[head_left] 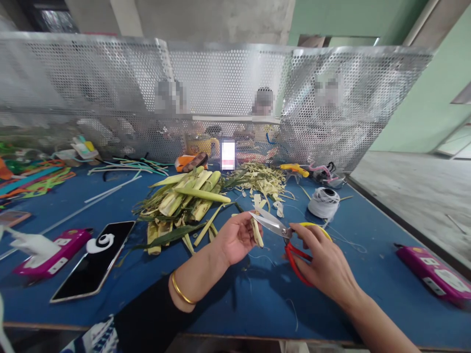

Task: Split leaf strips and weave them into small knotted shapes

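Note:
My left hand (239,238), with a gold bangle at its wrist, pinches a small bundle of pale plant strips (257,234) above the middle of the blue table. In my right hand (324,260) are scissors (272,224) with one red handle and one yellow. Their blades are parted and point left, at the upper end of the bundle. Behind my left hand lies a pile of green and yellowish stalks (191,193). A heap of thin pale cuttings (263,179) lies beyond the bundle. A spool of white string (324,203) stands to the right.
A black phone (96,260) and a magenta power strip (61,250) lie on the blue table (221,304) at left; another magenta strip (434,274) is at right. Coloured strips (37,179) lie far left. A perforated metal screen (228,83) stands behind, with people beyond.

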Demonstrator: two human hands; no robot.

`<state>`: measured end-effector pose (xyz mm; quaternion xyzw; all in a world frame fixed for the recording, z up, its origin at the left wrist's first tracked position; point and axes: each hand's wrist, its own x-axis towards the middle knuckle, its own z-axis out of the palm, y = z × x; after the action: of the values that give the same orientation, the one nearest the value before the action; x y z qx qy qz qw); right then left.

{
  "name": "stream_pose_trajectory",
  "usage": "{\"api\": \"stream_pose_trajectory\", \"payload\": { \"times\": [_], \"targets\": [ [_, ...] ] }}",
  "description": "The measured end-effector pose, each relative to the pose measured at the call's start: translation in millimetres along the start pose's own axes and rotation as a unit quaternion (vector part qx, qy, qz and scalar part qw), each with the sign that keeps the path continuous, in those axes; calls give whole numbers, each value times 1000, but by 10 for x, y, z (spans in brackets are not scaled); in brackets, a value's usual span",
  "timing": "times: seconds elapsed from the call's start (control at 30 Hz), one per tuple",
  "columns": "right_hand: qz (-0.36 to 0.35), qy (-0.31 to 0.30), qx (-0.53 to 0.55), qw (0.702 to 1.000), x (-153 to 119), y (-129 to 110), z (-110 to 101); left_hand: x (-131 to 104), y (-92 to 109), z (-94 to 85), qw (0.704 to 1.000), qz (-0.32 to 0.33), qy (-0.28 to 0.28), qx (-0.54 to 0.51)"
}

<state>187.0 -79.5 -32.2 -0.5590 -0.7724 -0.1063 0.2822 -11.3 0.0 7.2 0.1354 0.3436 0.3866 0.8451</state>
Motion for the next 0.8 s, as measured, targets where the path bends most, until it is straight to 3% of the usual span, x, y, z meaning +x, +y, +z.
{"api": "stream_pose_trajectory", "payload": {
  "times": [0.4, 0.63, 0.8],
  "targets": [
    [-29, 34, -81, 996, -60, 57, 60, 5, -13, -4, 1000, -23, 18, -13],
    [-25, 45, -76, 996, -99, 57, 84, -10, -14, 12, 1000, -26, 13, -11],
    [69, 106, -18, 992, -96, 106, -35, 29, 24, -11, 999, 25, 36, 11]
  ]
}}
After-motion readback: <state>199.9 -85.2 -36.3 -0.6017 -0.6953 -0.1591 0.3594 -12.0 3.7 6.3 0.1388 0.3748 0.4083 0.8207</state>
